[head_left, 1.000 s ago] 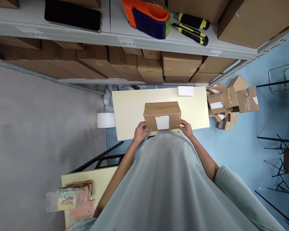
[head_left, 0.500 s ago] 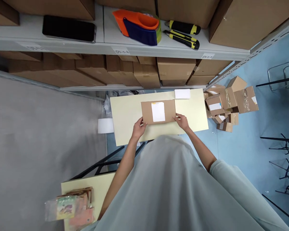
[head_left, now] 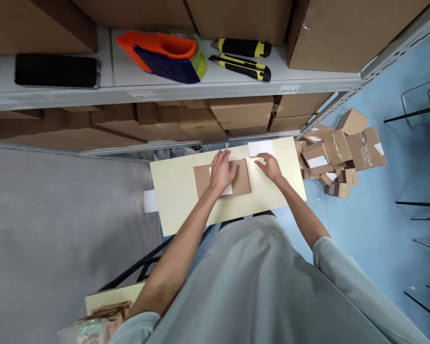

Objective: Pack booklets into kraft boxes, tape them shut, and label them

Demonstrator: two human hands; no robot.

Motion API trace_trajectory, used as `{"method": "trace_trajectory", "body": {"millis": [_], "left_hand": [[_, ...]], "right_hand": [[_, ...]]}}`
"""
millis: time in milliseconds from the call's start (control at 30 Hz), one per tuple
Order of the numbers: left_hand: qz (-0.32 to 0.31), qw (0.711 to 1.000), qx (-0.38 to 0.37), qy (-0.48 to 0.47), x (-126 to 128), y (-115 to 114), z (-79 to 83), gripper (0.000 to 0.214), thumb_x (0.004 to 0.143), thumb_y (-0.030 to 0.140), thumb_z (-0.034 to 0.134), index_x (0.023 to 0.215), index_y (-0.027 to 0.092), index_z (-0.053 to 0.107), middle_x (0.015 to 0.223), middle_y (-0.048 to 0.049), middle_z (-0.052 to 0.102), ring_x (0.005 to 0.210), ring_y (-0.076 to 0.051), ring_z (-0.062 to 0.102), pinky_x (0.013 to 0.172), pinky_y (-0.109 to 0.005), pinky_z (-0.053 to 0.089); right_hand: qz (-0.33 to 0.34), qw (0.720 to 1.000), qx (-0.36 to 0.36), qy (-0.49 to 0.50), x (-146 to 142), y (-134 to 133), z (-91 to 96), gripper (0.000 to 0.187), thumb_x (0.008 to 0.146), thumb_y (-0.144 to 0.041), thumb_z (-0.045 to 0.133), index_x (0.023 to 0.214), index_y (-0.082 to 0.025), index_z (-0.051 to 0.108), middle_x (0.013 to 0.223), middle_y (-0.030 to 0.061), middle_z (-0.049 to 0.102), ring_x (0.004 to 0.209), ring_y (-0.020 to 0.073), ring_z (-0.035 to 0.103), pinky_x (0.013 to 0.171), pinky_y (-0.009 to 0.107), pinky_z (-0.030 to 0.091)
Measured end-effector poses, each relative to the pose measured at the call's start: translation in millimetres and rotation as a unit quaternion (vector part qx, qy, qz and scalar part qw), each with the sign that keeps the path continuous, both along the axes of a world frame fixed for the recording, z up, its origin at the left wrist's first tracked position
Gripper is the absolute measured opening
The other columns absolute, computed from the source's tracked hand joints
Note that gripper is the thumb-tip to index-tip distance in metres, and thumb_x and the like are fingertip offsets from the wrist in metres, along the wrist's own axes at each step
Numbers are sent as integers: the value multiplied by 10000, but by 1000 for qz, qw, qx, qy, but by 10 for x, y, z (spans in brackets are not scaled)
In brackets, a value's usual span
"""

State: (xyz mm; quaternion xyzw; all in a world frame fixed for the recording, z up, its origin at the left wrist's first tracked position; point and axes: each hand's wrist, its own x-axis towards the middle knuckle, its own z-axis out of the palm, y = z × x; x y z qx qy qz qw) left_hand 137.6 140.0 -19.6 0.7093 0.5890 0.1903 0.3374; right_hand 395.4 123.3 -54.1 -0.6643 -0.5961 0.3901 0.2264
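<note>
A flat brown cardboard package (head_left: 241, 179) lies on the pale yellow tabletop (head_left: 175, 191). Its white label (head_left: 228, 190) is partly hidden under my left hand (head_left: 222, 172), which rests over the package with fingers stretched out and thumb apart. My right hand (head_left: 271, 168) is just right of the package, open, with thumb and fingers spread and nothing visible between them. Its fingertips are at the lower edge of a white stack of paper or labels (head_left: 260, 147); whether they touch it I cannot tell.
On the shelf above lie an orange and blue tape dispenser (head_left: 165, 55), two utility knives (head_left: 241, 67) and a black phone (head_left: 57, 70). Taped boxes (head_left: 331, 148) are piled on the floor at right. Bagged items (head_left: 96, 327) lie on a lower-left table.
Both hands have let go of the package's sides. My left hand has moved onto its top, and my right hand up towards the white stack. The view has shifted.
</note>
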Motion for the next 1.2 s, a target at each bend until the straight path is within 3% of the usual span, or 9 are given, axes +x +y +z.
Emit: {"method": "trace_trajectory", "body": {"millis": [100,200,300,400,567,767,900,1033,1200], "left_hand": [[-83,994,-24,66,525,464,-59,657,1005,282,669,1645,171,568,1720,-171,568,1642,-374,472,1416,-542,322],[-161,971,-66,165,979,749,-170,624,991,216,686,1610,179,614,1704,-163,579,1574,-364,543,1342,-485,439],[-213,947,-99,218,1321,822,-272,501,965,204,742,1465,177,723,1646,-177,606,1465,-374,610,1214,-460,552],[-220,940,-105,240,1529,793,-326,425,964,191,757,1386,146,759,1602,-222,598,1421,-388,608,1136,-450,590],[-220,926,-112,286,1628,832,-303,419,1035,61,532,1392,82,749,1533,-270,612,1356,-393,650,1045,-471,607],[-235,921,-129,283,1609,917,-241,327,1032,80,572,1245,113,819,1469,-247,665,1286,-357,720,1063,-438,588],[-247,914,-123,297,1645,884,-241,407,1016,62,527,1323,90,794,1512,-278,639,1262,-364,744,1075,-470,594],[-251,909,-113,314,1652,844,-246,503,987,4,473,1382,93,772,1507,-283,628,1240,-367,757,1061,-493,606],[-255,910,-115,306,1609,822,-236,429,1046,90,509,1383,115,773,1548,-257,612,1256,-371,749,1084,-493,602]], "right_hand": [[-16,994,-3,-109,202,378,-27,380,1062,-236,671,1420,-165,775,1542,160,719,1481,340,631,1299,501,511],[-103,975,-61,-185,380,587,-89,424,1085,-242,636,1482,-127,731,1527,216,694,1387,354,696,1222,484,558],[-137,964,-128,-189,487,627,-166,415,1090,-287,668,1466,-129,744,1464,208,728,1291,336,762,1174,443,579],[-131,967,-145,-165,502,577,-237,353,1104,-262,642,1413,-165,781,1382,158,788,1259,289,781,1144,380,583],[-134,971,-144,-138,436,510,-288,338,1109,-209,593,1374,-192,803,1385,137,796,1229,258,794,1116,346,582],[-164,967,-139,-136,403,493,-264,332,1157,-244,528,1328,-163,800,1380,171,783,1213,281,787,1094,353,564],[-199,964,-124,-129,433,446,-263,396,1161,-209,423,1329,-171,780,1340,169,786,1171,284,779,1075,367,558],[-209,964,-122,-110,459,407,-296,387,1131,-199,443,1329,-170,773,1324,167,798,1180,289,764,1073,375,558],[-198,967,-125,-104,445,384,-329,369,1119,-211,464,1262,-187,803,1291,161,814,1149,293,777,1055,385,577]]}}
